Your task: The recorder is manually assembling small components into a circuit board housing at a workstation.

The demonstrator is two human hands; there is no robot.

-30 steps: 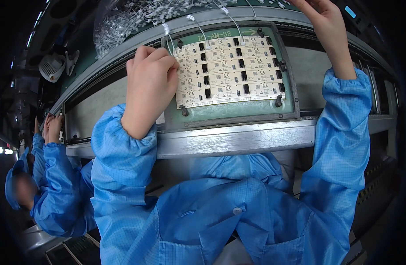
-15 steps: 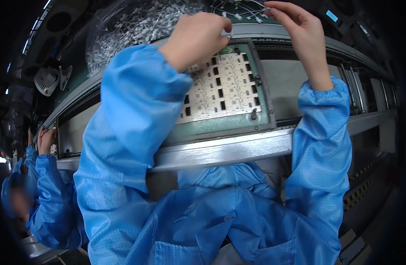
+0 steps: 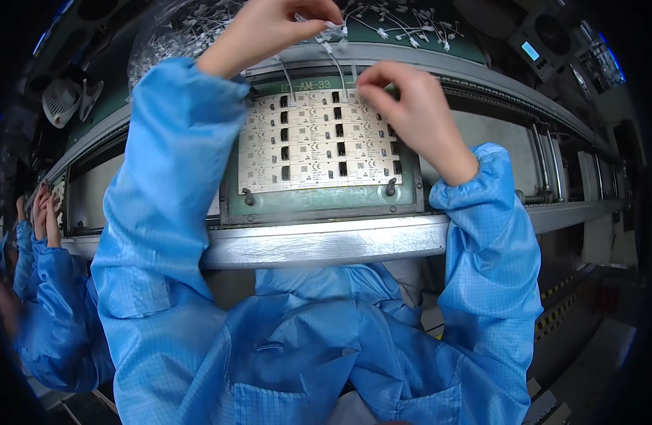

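Note:
A panel of white circuit boards with rows of black components lies in a green fixture in front of me. My left hand is above its far edge, thumb and fingers closed on white wire connectors. One white wire runs from near that hand down to the panel's far row, and another wire stands to its left. At the panel's far right corner is my right hand, thumb and forefinger brought together. Whatever sits between those fingertips is too small to make out.
Loose white wires with connectors are spread on the green surface beyond the rail, beside a clear bag of more. A metal rail runs along the near side. Another person's hands are at far left.
My right hand has come down and left from the loose wires to the panel's far right corner. My left hand has moved left and away, uncovering more of the panel.

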